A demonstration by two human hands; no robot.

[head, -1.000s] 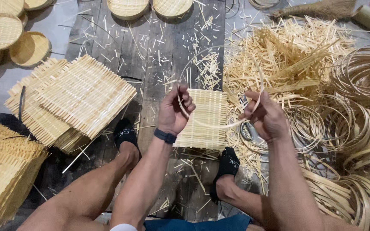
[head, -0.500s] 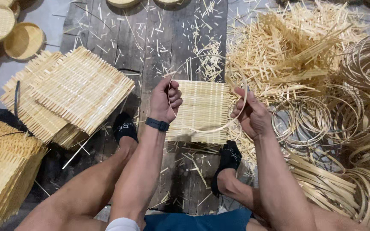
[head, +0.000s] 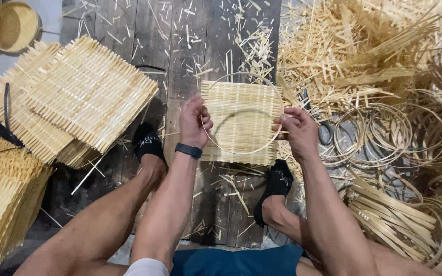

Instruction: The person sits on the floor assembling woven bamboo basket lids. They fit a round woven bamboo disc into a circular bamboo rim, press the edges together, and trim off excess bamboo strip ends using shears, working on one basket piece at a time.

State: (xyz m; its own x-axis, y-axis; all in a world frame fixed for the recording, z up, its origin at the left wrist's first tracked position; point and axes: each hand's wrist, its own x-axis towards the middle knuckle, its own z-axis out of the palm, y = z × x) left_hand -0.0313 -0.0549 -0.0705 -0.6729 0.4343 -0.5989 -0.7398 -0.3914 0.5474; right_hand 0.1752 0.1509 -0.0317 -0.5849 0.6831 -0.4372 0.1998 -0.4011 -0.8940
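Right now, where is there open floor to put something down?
Fairly bare: dark planks above the woven mats, and the strip between both feet. Crowded: the right side, full of bamboo strips and hoops. Both hands grip a thin hoop.

A woven mat (head: 241,120) lies on the plank floor (head: 180,46) in the middle, between the two feet. Above it a thin hoop (head: 241,115) is held by the left hand (head: 195,122) on its left side and the right hand (head: 297,130) on its right side. To the left lies a stack of mats (head: 72,97), and nearer, at the left edge, another pile of mats (head: 1,199). A round basket (head: 14,25) sits in the far left corner. To the far right lies a heap of strips (head: 354,46). Loose hoops (head: 384,133) lie right of the right hand, with coiled bands (head: 410,220) nearer on the right. Scissors (head: 323,130) lie just right of the right hand.
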